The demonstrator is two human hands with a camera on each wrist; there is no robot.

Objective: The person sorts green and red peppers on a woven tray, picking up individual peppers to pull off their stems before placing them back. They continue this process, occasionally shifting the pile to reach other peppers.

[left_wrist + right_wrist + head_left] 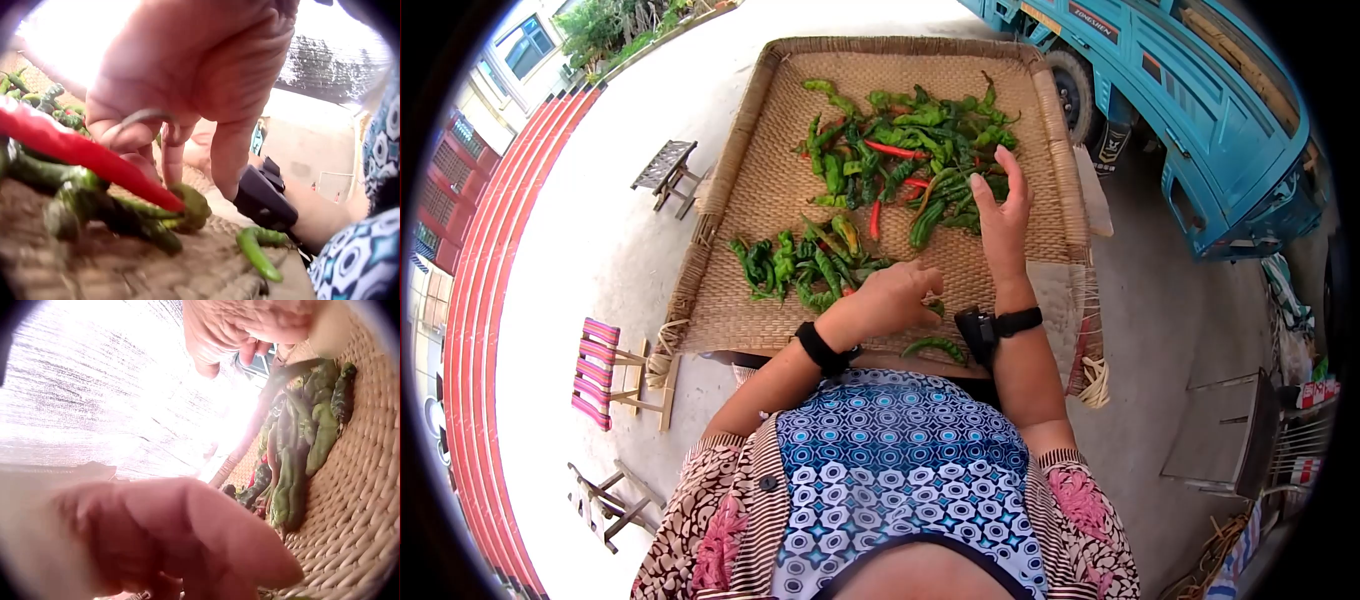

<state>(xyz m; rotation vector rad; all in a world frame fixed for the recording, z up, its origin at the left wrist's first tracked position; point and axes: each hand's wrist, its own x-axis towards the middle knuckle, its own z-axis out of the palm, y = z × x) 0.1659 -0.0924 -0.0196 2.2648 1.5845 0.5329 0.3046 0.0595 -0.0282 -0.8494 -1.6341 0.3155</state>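
My left hand bends down over the near pile of green peppers, thumb apart from the fingers. In the left wrist view a thin curved stem crosses its bent fingers. The fingertips reach down by an olive-green pepper, and a red pepper slants across the foreground. I cannot tell whether the left fingers grip a pepper. My right hand hovers at the right side of the larger pile of green and red peppers, thumb and forefinger spread. Near the tray's front edge lies a single green pepper.
The peppers lie on a large woven tray with a raised rim. Striped folding stool and dark stool stand to the left. A blue three-wheeled truck is at the far right. A metal-framed chair stands at right.
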